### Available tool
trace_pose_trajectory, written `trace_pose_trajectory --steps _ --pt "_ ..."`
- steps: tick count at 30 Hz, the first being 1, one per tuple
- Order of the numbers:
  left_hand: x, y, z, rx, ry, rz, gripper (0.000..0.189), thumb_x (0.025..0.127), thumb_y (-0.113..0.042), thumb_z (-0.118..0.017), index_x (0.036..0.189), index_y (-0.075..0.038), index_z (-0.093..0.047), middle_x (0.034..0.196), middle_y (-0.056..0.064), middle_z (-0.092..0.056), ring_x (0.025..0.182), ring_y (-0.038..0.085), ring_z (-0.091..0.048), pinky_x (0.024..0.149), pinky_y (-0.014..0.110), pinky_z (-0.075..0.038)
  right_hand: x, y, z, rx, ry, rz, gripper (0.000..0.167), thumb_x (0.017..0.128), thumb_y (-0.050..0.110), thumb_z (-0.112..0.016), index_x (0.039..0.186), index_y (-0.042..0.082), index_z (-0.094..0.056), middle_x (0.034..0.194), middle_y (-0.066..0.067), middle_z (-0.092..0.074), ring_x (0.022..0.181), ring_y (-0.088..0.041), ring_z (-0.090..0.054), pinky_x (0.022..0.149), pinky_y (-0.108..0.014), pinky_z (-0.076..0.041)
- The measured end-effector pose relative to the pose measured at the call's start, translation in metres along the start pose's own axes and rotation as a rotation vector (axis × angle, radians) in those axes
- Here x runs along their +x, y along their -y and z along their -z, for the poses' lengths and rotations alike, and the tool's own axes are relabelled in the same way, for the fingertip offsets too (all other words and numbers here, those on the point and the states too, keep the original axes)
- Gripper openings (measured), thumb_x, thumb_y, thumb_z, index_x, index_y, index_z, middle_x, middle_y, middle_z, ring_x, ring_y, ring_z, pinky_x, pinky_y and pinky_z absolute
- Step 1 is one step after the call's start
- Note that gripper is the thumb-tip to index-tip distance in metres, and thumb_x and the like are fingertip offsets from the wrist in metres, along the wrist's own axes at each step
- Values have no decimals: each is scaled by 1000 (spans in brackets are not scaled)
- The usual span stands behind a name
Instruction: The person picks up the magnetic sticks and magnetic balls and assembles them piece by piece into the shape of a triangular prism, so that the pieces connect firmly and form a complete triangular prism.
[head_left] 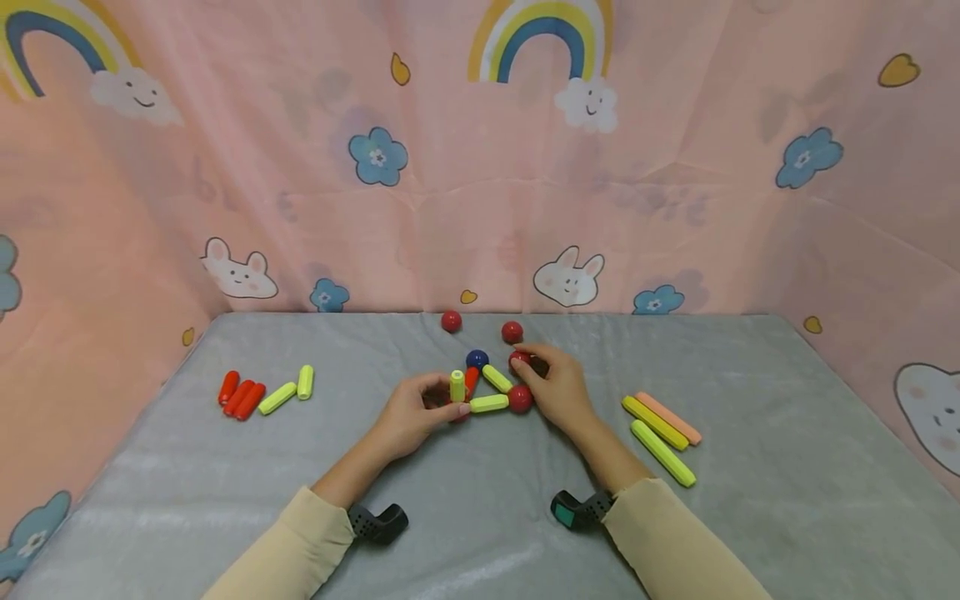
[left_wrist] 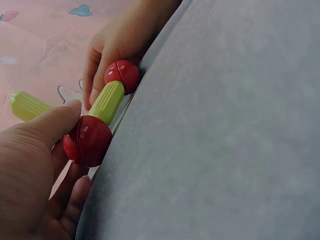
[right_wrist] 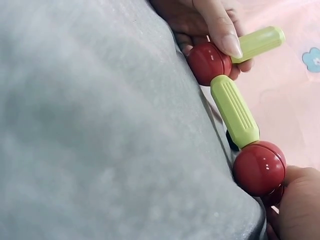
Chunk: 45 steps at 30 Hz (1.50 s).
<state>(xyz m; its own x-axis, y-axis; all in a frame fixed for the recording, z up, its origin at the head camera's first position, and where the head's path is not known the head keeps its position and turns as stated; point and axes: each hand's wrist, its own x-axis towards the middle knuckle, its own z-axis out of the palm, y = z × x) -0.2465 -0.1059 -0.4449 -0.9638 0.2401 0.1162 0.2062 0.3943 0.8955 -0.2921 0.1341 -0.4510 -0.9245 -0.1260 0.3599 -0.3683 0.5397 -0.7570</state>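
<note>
A triangle of toy rods and balls lies on the table between both hands. My left hand (head_left: 411,410) grips its left corner, a red ball (left_wrist: 89,141) that also carries an upright light-green rod (head_left: 457,386). Another light-green rod (right_wrist: 235,111) joins this ball to the right-corner red ball (right_wrist: 260,168). At the far corner sits a blue ball (head_left: 477,359), linked by a red rod (head_left: 471,382) and a light-green rod (head_left: 497,378). Just behind the right corner, my right hand (head_left: 558,389) pinches a loose-looking red ball (head_left: 519,362); whether it touches the triangle is unclear.
Two red balls, one (head_left: 451,322) left and one (head_left: 512,332) right, lie near the table's back edge. Short red rods (head_left: 243,398) and light-green rods (head_left: 278,398) lie at left. Longer yellow (head_left: 656,422), green (head_left: 663,452) and peach (head_left: 669,418) rods lie at right.
</note>
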Motion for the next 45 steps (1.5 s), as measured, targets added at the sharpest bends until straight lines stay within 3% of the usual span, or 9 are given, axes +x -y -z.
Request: trace_pose_trajectory --steps 3,7,11,14,19,24,28,32,45 --pt "1 1 -2 -6 2 -9 28 87 -18 -80 111 -7 -72 99 7 -72 82 13 -61 73 22 -52 0 0 1 50 -35 -43 32 96 22 -71 123 7 -72 115 -13 -74 102 -27 -70 91 -39 -57" --pt "2 2 -3 -18 9 -11 27 87 -18 -80 111 -8 -72 99 7 -72 82 14 -61 73 22 -52 1 11 8 237 -28 -150 36 97 28 -69 128 10 -69 118 -13 -73 102 -27 -71 86 -28 -58" --pt "2 2 -3 -27 14 -21 27 88 -17 -79 111 -6 -72 101 9 -72 83 13 -61 74 22 -52 2 41 19 360 39 -139 37 99 30 -66 131 13 -67 123 -13 -71 106 -33 -68 93 -41 -58" --pt "1 2 -2 -31 9 -36 26 88 -16 -79 111 -5 -72 102 10 -73 82 13 -62 73 21 -53 0 63 22 328 102 -41 34 98 27 -67 130 14 -68 121 -10 -72 108 -31 -68 95 -43 -58" --pt "0 2 0 -31 2 -53 25 87 -15 -79 109 -5 -72 101 11 -74 79 13 -62 71 22 -53 -7 83 12 330 173 109 29 96 18 -69 124 10 -71 114 -9 -75 104 -23 -70 88 -26 -57" --pt "0 3 -1 -32 -4 -67 24 87 -15 -79 108 -5 -73 100 12 -75 78 13 -62 70 22 -52 -14 88 -1 264 195 256 27 93 15 -73 119 8 -73 111 -5 -75 100 -16 -69 85 -34 -59" --pt "0 3 -1 -33 -1 -73 24 87 -15 -79 109 -6 -73 100 12 -75 79 14 -62 70 23 -52 -17 90 -4 278 212 228 27 93 15 -73 119 7 -73 111 -6 -75 99 -16 -68 87 -39 -58" --pt "0 3 -1 -32 2 -71 24 87 -16 -79 109 -6 -73 101 12 -75 79 14 -62 70 23 -52 -18 89 -3 310 198 169 27 94 14 -72 120 6 -72 111 -8 -75 99 -19 -68 89 -36 -57" --pt "-1 2 -2 -9 -4 -79 24 87 -16 -80 108 -6 -73 102 12 -75 80 13 -63 72 22 -52 -18 85 -7 248 200 175 31 96 20 -69 126 11 -70 115 -5 -73 102 -17 -68 88 -39 -57"
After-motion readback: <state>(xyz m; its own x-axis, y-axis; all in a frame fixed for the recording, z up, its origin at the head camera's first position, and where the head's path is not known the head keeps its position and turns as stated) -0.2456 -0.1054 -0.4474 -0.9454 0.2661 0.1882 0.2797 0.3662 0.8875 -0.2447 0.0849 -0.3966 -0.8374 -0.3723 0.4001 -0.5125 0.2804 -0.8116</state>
